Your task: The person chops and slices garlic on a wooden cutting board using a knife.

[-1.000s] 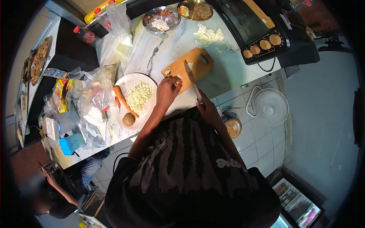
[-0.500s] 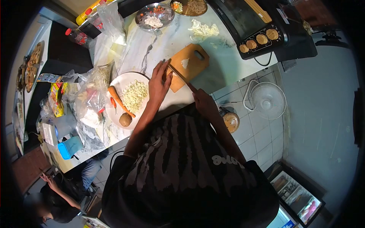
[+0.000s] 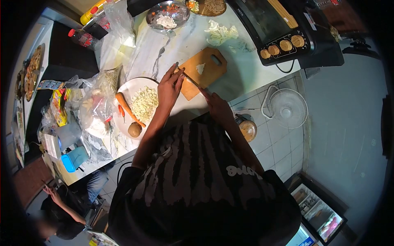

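My right hand [image 3: 218, 107] is closed around the handle of a knife [image 3: 192, 80], whose blade lies slantwise over the lower left part of a wooden cutting board [image 3: 210, 74]. My left hand [image 3: 168, 91] is at the board's left edge, fingers stretched out and apart, the fingertips at the blade's tip; whether they touch it I cannot tell. A small pale piece of vegetable [image 3: 200, 68] lies on the board beyond the blade. Left of my left hand, a white plate [image 3: 121, 88] bears chopped pale vegetable [image 3: 144, 103], a carrot [image 3: 128, 107], red chillies [image 3: 121, 110] and a round brown item [image 3: 134, 129].
Cabbage leaves [image 3: 221, 33] and a metal bowl [image 3: 152, 23] are at the back. A toaster oven [image 3: 283, 45] stands at right. Plastic bags [image 3: 96, 98] and a blue-lidded container [image 3: 74, 160] sit left. Another person's hand [image 3: 52, 192] shows at lower left.
My left hand has drawn slightly toward me and left, its fingers bending a little more near the blade's tip. The knife has shifted slightly left with my right hand.
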`<state>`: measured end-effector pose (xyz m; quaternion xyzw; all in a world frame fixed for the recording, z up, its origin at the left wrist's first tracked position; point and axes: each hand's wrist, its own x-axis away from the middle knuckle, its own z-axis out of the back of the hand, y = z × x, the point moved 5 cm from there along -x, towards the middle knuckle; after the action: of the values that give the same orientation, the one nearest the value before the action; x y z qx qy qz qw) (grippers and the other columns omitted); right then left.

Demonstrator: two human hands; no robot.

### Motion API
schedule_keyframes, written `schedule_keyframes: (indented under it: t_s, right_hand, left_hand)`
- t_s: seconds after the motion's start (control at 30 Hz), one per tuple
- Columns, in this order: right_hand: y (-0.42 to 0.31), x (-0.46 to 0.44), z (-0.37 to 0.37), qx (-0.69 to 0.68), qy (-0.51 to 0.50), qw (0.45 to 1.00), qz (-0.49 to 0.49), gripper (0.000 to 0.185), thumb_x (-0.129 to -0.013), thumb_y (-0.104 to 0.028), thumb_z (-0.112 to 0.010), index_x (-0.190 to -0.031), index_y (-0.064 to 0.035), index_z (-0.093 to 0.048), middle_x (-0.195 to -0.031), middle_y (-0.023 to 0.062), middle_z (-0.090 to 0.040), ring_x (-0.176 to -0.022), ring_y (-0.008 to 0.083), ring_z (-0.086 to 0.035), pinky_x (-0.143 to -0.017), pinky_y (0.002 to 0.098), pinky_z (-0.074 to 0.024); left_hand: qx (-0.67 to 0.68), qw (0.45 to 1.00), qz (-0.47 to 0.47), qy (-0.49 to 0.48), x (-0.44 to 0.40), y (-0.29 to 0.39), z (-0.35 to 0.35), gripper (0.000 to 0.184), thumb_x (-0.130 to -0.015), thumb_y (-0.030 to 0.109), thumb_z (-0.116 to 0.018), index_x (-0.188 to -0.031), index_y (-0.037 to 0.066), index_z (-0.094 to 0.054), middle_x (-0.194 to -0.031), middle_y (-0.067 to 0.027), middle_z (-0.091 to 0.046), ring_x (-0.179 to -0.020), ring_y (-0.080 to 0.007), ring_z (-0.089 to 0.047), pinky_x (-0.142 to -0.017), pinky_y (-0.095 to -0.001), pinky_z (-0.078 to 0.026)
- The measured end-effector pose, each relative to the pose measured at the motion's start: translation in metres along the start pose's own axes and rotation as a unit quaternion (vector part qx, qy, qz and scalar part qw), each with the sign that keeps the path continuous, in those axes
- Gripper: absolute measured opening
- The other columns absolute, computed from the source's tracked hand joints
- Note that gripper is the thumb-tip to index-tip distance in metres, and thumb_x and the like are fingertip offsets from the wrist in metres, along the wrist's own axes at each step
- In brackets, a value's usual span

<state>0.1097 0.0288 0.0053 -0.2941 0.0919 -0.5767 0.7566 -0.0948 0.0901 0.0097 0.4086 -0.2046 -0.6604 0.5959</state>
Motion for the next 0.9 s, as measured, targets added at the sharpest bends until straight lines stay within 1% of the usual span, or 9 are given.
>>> schedule_keyframes:
  t_s: [0.27, 0.33, 0.47, 0.57, 0.67, 0.73, 0.77, 0.8, 0.9]
  right_hand:
    - [0.005, -0.002, 0.002, -0.021, 0.024, 0.999, 0.033, 0.054, -0.101, -0.015, -0.047, -0.153, -0.0317, -0.042, -0.089, 0.0148, -0.051, -0.076, 0.0347, -0.059, -0.071, 0.0461, -0.0508]
    - [0.009, -0.003, -0.002, -0.018, 0.019, 0.999, 0.033, 0.054, -0.101, -0.015, -0.047, -0.153, -0.0317, -0.042, -0.088, 0.0148, -0.051, -0.076, 0.0346, -0.059, -0.071, 0.0461, -0.0507]
    - [0.01, -0.005, -0.002, -0.011, 0.011, 1.0, 0.027, 0.055, -0.101, -0.014, -0.047, -0.153, -0.0323, -0.041, -0.088, 0.0144, -0.051, -0.075, 0.0348, -0.059, -0.071, 0.0464, -0.0503]
    - [0.012, -0.006, -0.005, 0.008, 0.009, 1.0, 0.023, 0.056, -0.101, -0.014, -0.048, -0.153, -0.0327, -0.041, -0.085, 0.0147, -0.051, -0.075, 0.0354, -0.059, -0.071, 0.0464, -0.0503]
    - [0.012, -0.006, -0.006, 0.021, 0.011, 0.999, 0.045, 0.055, -0.102, -0.014, -0.045, -0.153, -0.0324, -0.04, -0.08, 0.016, -0.052, -0.074, 0.0366, -0.059, -0.07, 0.0472, -0.0501]
    - [0.011, -0.007, -0.004, 0.024, 0.003, 0.999, 0.037, 0.056, -0.101, -0.012, -0.044, -0.154, -0.0321, -0.04, -0.081, 0.0173, -0.054, -0.075, 0.0372, -0.061, -0.071, 0.0479, -0.0508]
    - [0.009, -0.007, -0.002, 0.027, -0.004, 0.999, 0.032, 0.058, -0.1, -0.011, -0.043, -0.154, -0.0317, -0.04, -0.082, 0.0186, -0.056, -0.076, 0.0377, -0.062, -0.072, 0.0487, -0.0516]
    - [0.007, -0.008, 0.001, 0.027, -0.005, 0.999, 0.031, 0.058, -0.1, -0.011, -0.043, -0.154, -0.0317, -0.04, -0.082, 0.0186, -0.056, -0.076, 0.0377, -0.062, -0.072, 0.0487, -0.0516]
    - [0.007, -0.009, 0.001, 0.028, -0.033, 0.999, 0.014, 0.062, -0.096, -0.008, -0.043, -0.154, -0.0314, -0.04, -0.09, 0.0214, -0.062, -0.081, 0.0398, -0.066, -0.075, 0.0498, -0.0534]
  left_hand:
    - [-0.025, 1.0, 0.006, 0.0, -0.001, 0.001, 0.001, 0.026, -0.093, 0.015, -0.07, -0.118, 0.012, -0.075, -0.135, -0.0135, -0.063, -0.092, -0.0264, -0.072, -0.078, -0.0349, -0.058]
    - [-0.001, 0.999, 0.034, -0.016, 0.0, 0.0, 0.001, 0.026, -0.094, 0.015, -0.069, -0.119, 0.012, -0.074, -0.136, -0.0159, -0.062, -0.098, -0.0287, -0.071, -0.084, -0.0357, -0.057]
    - [-0.009, 0.999, 0.033, -0.018, 0.0, -0.001, 0.0, 0.025, -0.094, 0.017, -0.068, -0.118, 0.012, -0.075, -0.136, -0.0166, -0.062, -0.098, -0.0294, -0.072, -0.083, -0.0355, -0.058]
    - [-0.001, 0.999, 0.041, -0.019, -0.001, 0.0, -0.001, 0.025, -0.097, 0.017, -0.064, -0.12, 0.012, -0.074, -0.136, -0.0153, -0.061, -0.098, -0.0293, -0.071, -0.083, -0.037, -0.057]
    - [-0.019, 1.0, 0.015, -0.017, -0.013, 0.007, -0.007, 0.032, -0.096, 0.016, -0.063, -0.127, 0.011, -0.068, -0.13, -0.0187, -0.061, -0.099, -0.0332, -0.067, -0.085, -0.0423, -0.055]
    - [-0.105, 0.994, 0.02, 0.032, -0.029, 0.008, -0.013, 0.037, -0.099, 0.023, -0.058, -0.134, 0.011, -0.061, -0.12, -0.0226, -0.06, -0.104, -0.0397, -0.06, -0.089, -0.0482, -0.049]
    - [-0.13, 0.991, 0.021, 0.034, -0.035, -0.002, -0.023, 0.046, -0.1, 0.037, -0.054, -0.138, 0.01, -0.057, -0.116, -0.0241, -0.06, -0.106, -0.0426, -0.055, -0.091, -0.0523, -0.044]
    - [-0.13, 0.991, 0.022, 0.033, -0.042, 0.001, -0.026, 0.046, -0.1, 0.037, -0.054, -0.138, 0.01, -0.057, -0.116, -0.0241, -0.06, -0.106, -0.0426, -0.055, -0.091, -0.0523, -0.044]
    - [-0.178, 0.981, 0.072, 0.014, -0.06, 0.006, -0.042, 0.059, -0.098, 0.054, -0.049, -0.137, 0.01, -0.058, -0.121, -0.0235, -0.059, -0.111, -0.0414, -0.052, -0.093, -0.056, -0.04]
